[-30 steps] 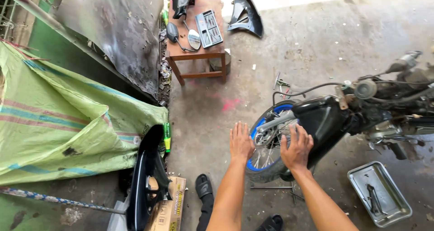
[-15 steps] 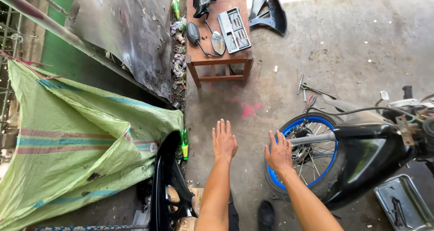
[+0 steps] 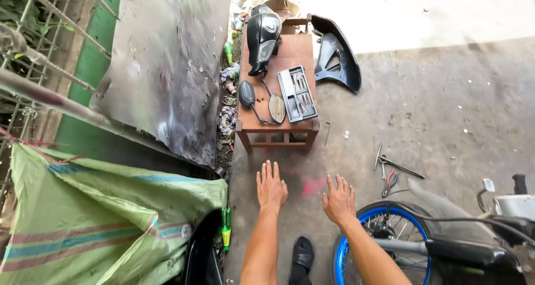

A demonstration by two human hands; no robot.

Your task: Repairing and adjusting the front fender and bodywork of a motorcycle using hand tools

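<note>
**Two empty hands, a bench now ahead**

Two bare hands reach out in front of us, palms down and fingers spread, holding nothing: our left hand [image 3: 271, 187] and right hand [image 3: 339, 200] hover apart over the concrete floor [image 3: 446, 112]. A second ago they hung over the blue-rimmed wheel [image 3: 384, 243]; now the view has swung away and that wheel sits just below and right of the right hand, untouched. Straight ahead, near the fingertips, stands the small wooden bench [image 3: 278, 126], carrying two mirrors [image 3: 262, 102], a grey plate holder [image 3: 297, 93] and a black fairing piece [image 3: 263, 35]. Another black panel [image 3: 336, 53] leans beside it. Pliers and loose tools [image 3: 390, 170] lie on the floor to the right, well apart from both hands. We judge the shift puts the bench parts closest to reach.
</note>
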